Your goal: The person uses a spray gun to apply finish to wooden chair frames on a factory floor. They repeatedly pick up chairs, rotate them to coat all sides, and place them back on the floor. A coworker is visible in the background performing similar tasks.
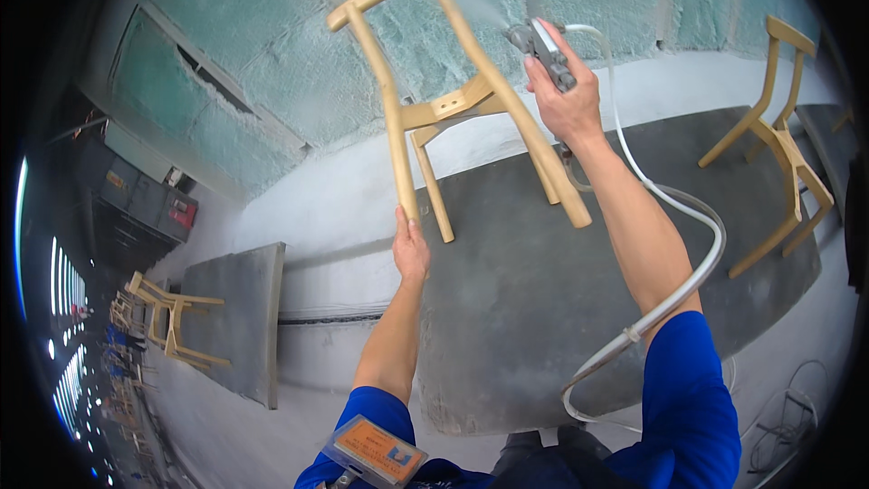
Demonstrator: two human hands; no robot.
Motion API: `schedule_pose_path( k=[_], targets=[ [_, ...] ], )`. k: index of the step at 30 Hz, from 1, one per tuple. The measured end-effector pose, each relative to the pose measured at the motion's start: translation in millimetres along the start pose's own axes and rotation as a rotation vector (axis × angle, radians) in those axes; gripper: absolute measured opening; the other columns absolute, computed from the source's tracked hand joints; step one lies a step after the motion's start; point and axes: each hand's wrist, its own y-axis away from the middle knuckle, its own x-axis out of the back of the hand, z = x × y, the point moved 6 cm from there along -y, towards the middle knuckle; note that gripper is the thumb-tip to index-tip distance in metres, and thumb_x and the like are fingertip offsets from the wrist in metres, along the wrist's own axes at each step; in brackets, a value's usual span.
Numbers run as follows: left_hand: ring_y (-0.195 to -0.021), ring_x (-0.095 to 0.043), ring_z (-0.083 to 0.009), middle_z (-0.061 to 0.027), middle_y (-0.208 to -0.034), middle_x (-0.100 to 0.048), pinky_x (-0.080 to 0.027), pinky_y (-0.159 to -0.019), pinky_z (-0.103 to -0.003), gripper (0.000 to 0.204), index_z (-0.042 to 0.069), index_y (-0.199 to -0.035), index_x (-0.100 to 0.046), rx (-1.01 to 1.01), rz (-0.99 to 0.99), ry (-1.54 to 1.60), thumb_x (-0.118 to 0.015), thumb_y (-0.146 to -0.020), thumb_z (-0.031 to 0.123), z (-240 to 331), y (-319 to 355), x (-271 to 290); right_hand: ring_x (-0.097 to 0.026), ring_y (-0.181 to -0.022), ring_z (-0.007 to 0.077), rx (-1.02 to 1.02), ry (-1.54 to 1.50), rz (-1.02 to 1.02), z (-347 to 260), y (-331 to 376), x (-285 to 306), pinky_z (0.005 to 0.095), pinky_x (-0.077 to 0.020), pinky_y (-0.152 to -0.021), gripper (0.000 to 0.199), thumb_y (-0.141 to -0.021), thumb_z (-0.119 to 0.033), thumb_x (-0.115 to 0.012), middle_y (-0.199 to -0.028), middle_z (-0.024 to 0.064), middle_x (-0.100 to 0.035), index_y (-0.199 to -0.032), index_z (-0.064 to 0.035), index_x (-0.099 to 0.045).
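My left hand grips the lower end of one leg of a pale wooden chair frame, which has no seat panel. The frame is held up and tilted over a grey table, its curved top rail pointing away from me. In my right hand is a grey spray gun, just right of the frame's upper part. A faint mist leaves its nozzle toward the top rail. From the gun a pale hose loops down past my right forearm. My fingers are wrapped round the gun's body.
Below the frame lies the dark grey tabletop. Another wooden chair frame stands at its right side. To the left, a third chair frame is at a second grey table. Behind is a coated turquoise wall. Cables lie at lower right.
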Motion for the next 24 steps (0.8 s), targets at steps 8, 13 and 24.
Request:
schedule_pose_path(
  k=[8,13,24],
  targets=[
    [-0.108,-0.066,-0.0418,-0.0213,-0.123,-0.069,-0.052,-0.093,-0.050,0.053,0.021,-0.160,-0.037,-0.005,-0.047,0.051,-0.043,-0.109,0.036,26,-5,-25,-0.075,-0.092,0.0282,0.131,0.198,-0.076,-30,8,-80,0.0364,-0.0561,-0.084,0.052,-0.091,-0.012,-0.069,-0.107,0.0180,-0.076,-0.142,-0.0145,-0.061],
    [-0.098,-0.066,-0.0427,-0.0245,-0.104,-0.067,-0.053,-0.088,-0.054,0.053,0.021,-0.158,-0.040,-0.039,-0.020,0.080,-0.048,-0.107,0.034,48,11,-42,-0.075,-0.093,0.0275,0.201,0.155,-0.148,-47,33,-107,0.0355,-0.0560,-0.083,0.051,-0.091,-0.009,-0.068,-0.108,0.0197,-0.075,-0.141,-0.0160,-0.063],
    [-0.089,-0.067,-0.0419,-0.0199,-0.104,-0.061,-0.055,-0.079,-0.055,0.056,0.024,-0.160,-0.033,-0.060,-0.083,0.183,-0.049,-0.107,0.037,64,57,-54,-0.070,-0.077,0.0351,0.404,0.475,-0.304,-99,59,-225,0.0472,-0.0538,-0.069,0.058,-0.089,-0.012,-0.070,-0.086,0.0158,-0.069,-0.145,-0.0226,-0.057]
  ],
)
